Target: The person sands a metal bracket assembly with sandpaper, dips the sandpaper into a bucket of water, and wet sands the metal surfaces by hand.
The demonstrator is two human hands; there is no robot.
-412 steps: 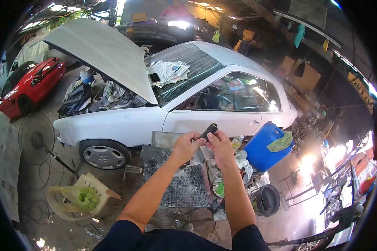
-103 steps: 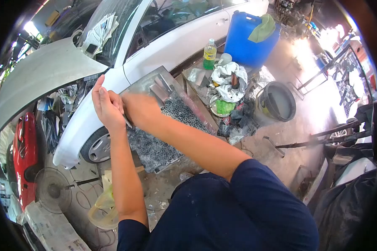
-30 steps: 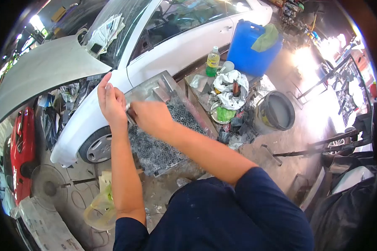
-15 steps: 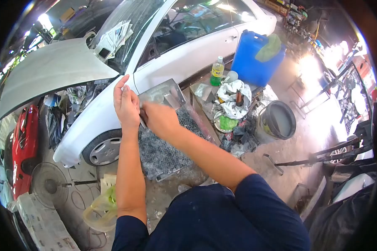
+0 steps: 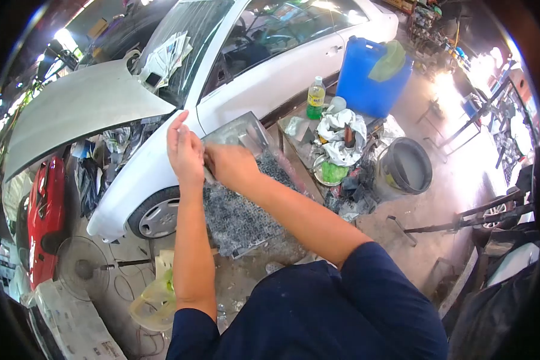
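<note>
In front of my chest, both hands are raised close together beside the white car (image 5: 276,72). My left hand (image 5: 186,150) has its index finger stretched upward and the other fingers curled. My right hand (image 5: 234,167) is closed, its knuckles next to the left palm. A thin greyish edge (image 5: 209,174) shows between the hands; what it belongs to is hidden. Beneath them stands a low platform with a dark, white-dusted patterned top (image 5: 243,210). Behind the right hand, a grey flat panel (image 5: 237,129) lies at the platform's far end.
To the right are a green-liquid bottle (image 5: 315,99), a blue jerrycan (image 5: 372,78), crumpled white plastic (image 5: 342,135) and a dark bucket (image 5: 407,165). On the left stand a fan (image 5: 84,269) and a red car bumper (image 5: 45,222). A grey hood (image 5: 84,114) covers the car's front.
My right hand was blurred by motion and now shows sharply, still beside the left. The whole view has shifted slightly to the right.
</note>
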